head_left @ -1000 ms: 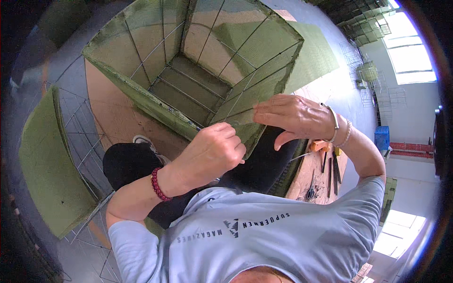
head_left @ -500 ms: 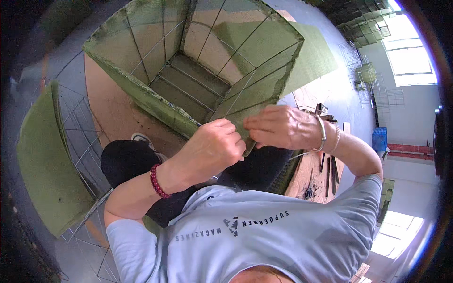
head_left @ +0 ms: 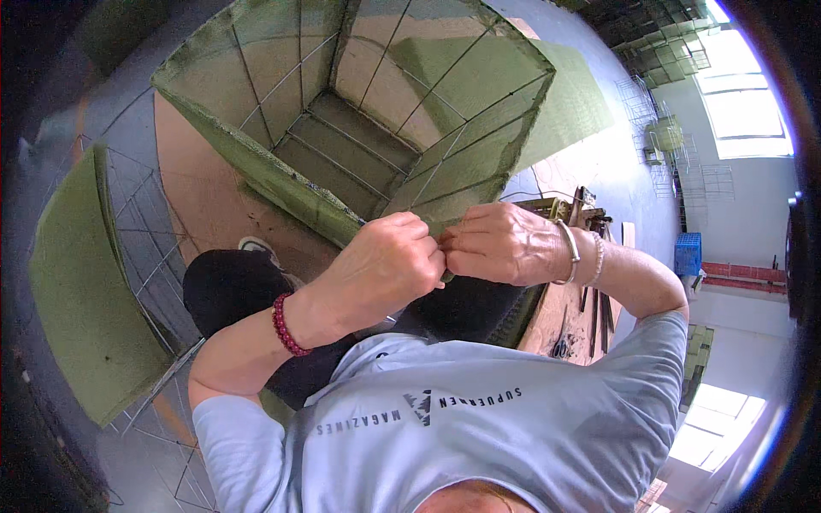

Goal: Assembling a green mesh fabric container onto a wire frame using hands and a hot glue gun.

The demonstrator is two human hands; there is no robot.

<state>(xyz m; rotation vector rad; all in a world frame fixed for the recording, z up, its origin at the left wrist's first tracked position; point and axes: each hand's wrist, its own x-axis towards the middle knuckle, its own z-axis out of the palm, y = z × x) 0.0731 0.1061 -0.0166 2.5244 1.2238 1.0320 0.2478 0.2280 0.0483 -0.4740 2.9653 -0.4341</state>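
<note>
A box-shaped wire cage [head_left: 265, 167] covered in green mesh fabric leans in front of me, its open mouth toward me and thin wires crossing its walls. At the cage's nearest corner, my left hand [head_left: 395, 256] is closed on the mesh edge, the back of the hand up. Right beside it, my right hand [head_left: 505, 244] has its fingers pinched together on the same corner. The fingertips of both hands almost touch. My own fingers hide exactly what lies between them.
Another green mesh panel [head_left: 90, 291] on a wire frame stands at left. To the right, a wooden board [head_left: 556, 321] carries scissors [head_left: 560, 349] and dark rods. A flat green sheet [head_left: 569, 111] lies behind the cage. A blue crate [head_left: 688, 253] stands farther right.
My right hand has shifted slightly down and left, closing up to my left hand at the cage corner. My left hand stays almost in place.
</note>
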